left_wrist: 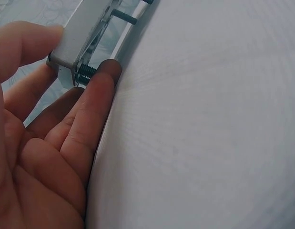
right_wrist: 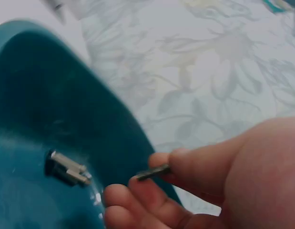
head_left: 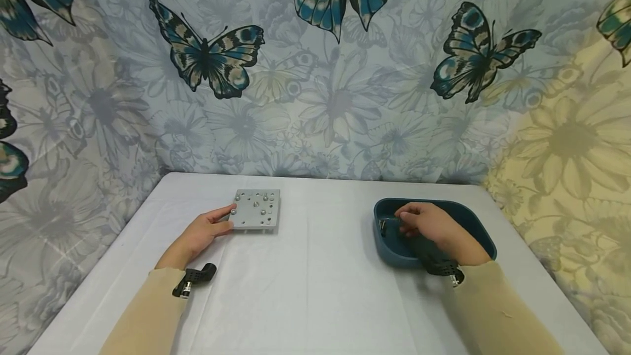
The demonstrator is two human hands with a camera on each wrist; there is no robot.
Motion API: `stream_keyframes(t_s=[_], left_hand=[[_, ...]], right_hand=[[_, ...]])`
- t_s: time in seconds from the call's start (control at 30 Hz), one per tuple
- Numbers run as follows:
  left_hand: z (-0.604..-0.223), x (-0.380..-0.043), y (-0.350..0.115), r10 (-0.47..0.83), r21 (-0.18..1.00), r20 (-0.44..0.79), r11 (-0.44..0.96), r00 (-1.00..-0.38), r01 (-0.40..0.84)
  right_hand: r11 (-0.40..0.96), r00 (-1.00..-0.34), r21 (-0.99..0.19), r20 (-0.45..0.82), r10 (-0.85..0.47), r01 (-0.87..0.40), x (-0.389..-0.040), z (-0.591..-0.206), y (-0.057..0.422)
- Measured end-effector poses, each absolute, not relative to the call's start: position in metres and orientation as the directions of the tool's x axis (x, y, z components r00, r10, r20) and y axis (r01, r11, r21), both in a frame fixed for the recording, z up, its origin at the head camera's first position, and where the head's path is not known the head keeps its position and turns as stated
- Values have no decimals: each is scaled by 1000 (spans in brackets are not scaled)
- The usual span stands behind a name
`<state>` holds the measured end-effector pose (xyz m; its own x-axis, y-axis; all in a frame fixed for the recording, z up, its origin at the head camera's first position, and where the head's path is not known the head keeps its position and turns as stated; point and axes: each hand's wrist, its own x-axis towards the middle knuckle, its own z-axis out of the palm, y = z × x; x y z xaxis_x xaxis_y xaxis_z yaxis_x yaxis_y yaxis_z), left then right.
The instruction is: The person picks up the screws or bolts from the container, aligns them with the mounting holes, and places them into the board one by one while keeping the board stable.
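A square silver metal plate with holes and several screw heads lies on the left of the table. My left hand grips its left side, the thumb on the near corner and the fingers reaching around and under. Threaded screw ends stick out below the plate in the left wrist view. My right hand is over the blue bin, and its thumb and fingers pinch a small, thin dark metal piece. Beneath, on the bin floor, lie small metal parts.
White cloth covers the table, with the plate left and the bin right. Butterfly-patterned fabric stands at the back and both sides. A black wrist strap with a camera sits over each sleeve cuff.
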<state>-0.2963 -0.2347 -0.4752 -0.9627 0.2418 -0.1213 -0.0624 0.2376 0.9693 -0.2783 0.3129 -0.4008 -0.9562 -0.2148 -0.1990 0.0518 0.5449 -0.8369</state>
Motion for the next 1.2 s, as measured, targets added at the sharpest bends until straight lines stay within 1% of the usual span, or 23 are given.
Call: stream_keyframes(t_s=[0.07,0.17,0.3,0.4,0.53,0.6,0.93,1.2], left_hand=[[-475,-296,-234,243,968,-125,244,-962,-64],[-475,-296,-233,242,965,-128,254,-962,-64],[-473,-295,-233,239,962,-130,265,-962,-64],[-473,-294,-232,229,960,-133,271,-964,-68],[-473,-294,-231,232,959,-126,279,-964,-58],[-472,-293,-230,231,959,-128,277,-964,-61],[-473,-292,-231,238,961,-138,267,-962,-71],[-472,-292,-234,250,958,-140,278,-958,-68]], right_hand=[[433,-959,-895,-210,-190,110,-279,-399,318],[285,-965,-947,-204,-165,151,-281,-397,324],[106,-973,-978,-194,-125,182,-283,-394,325],[19,-979,-981,-192,-68,191,-286,-390,320],[-4,-981,-981,-192,20,192,-293,-382,303],[1,-982,-983,-185,33,186,-298,-377,292],[-4,-985,-987,-158,-64,158,-318,-367,215],[-12,-982,-988,-151,-117,153,-326,-384,148]])
